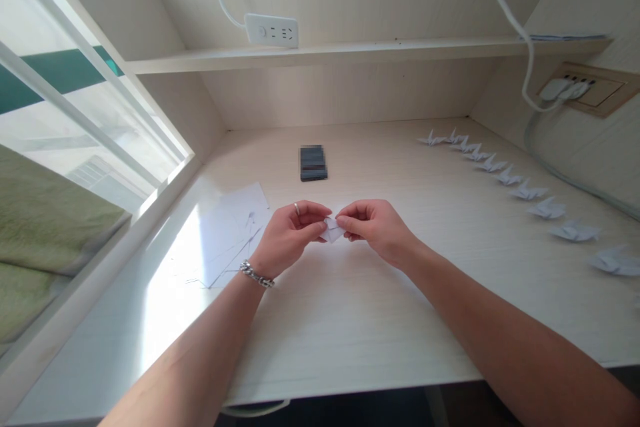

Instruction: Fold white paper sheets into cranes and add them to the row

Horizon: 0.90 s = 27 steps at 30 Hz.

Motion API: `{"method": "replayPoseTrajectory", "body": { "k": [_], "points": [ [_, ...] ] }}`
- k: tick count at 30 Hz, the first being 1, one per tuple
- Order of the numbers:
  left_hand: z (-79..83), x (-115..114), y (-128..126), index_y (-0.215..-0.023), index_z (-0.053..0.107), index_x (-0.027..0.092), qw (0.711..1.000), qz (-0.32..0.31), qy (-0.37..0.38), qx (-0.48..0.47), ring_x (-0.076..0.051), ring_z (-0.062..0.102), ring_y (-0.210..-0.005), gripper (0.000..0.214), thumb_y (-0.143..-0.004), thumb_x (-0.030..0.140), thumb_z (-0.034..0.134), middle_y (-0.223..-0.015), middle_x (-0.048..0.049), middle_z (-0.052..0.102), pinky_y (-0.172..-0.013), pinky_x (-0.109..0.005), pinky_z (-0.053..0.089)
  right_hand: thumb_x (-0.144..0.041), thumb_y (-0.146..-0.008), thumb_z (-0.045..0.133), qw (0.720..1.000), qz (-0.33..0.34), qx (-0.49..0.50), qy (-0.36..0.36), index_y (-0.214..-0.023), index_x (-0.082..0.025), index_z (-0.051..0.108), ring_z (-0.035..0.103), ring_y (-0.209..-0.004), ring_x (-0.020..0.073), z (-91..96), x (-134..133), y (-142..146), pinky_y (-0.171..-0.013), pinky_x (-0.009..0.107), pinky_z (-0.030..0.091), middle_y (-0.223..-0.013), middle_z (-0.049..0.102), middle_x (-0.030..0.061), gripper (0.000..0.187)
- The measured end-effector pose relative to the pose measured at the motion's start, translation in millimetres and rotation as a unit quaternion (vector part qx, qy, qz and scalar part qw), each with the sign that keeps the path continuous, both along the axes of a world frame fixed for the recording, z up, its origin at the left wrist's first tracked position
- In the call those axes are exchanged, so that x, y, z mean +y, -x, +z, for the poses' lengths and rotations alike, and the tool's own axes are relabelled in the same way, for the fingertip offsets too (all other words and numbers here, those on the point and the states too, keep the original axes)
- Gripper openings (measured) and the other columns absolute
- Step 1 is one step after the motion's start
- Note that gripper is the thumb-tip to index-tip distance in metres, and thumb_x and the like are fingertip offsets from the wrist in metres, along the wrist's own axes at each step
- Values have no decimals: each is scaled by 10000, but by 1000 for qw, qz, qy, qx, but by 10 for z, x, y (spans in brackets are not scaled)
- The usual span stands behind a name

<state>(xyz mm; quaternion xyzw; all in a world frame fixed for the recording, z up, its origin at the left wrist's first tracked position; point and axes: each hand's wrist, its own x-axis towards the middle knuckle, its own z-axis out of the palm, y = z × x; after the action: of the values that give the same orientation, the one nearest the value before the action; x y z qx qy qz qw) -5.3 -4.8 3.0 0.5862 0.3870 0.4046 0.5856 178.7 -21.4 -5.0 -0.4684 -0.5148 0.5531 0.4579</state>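
A small folded piece of white paper [331,229] is held just above the middle of the pale wooden desk [350,320]. My left hand [293,232], with a ring on one finger and a metal bracelet on the wrist, pinches its left side. My right hand [373,225] pinches its right side, fingers curled close together. Most of the paper is hidden between the fingertips.
A stack of white paper sheets [225,233] lies left of my hands. A dark phone [313,163] lies farther back. Several white paper cranes [525,190] run in a row along the right side. A power strip [273,30] sits on the shelf, and a wall socket [583,88] holds plugs.
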Motion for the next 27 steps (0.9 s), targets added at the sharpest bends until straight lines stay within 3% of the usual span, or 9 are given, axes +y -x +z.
{"method": "replayPoseTrajectory", "body": {
  "k": [13, 21, 27],
  "points": [
    [-55, 8, 11, -935, 669, 129, 998, -2, -51, 21, -194, 727, -791, 232, -735, 203, 760, -857, -83, 761, -741, -318, 586, -302, -694, 757, 999, 22, -40, -13, -756, -150, 724, 573, -601, 134, 2, 3, -44, -618, 303, 465, -643, 652, 26, 167],
    [-19, 11, -20, -944, 638, 144, 997, 58, 14, -54, -161, 693, -747, 186, -780, 216, 687, -811, -49, 740, -719, -320, 571, -308, -731, 728, 994, -8, -79, -78, -785, -163, 738, 587, -634, 157, 43, -12, -38, -619, 308, 461, -682, 677, 37, 155],
    [-81, -2, -49, -942, 647, 134, 999, 20, -33, 19, -146, 668, -734, 267, -757, 289, 761, -822, -60, 720, -669, -276, 552, -302, -761, 697, 985, -45, -109, -125, -779, -173, 726, 599, -664, 161, 27, -29, 3, -634, 303, 469, -703, 677, 35, 134]
  ]
}}
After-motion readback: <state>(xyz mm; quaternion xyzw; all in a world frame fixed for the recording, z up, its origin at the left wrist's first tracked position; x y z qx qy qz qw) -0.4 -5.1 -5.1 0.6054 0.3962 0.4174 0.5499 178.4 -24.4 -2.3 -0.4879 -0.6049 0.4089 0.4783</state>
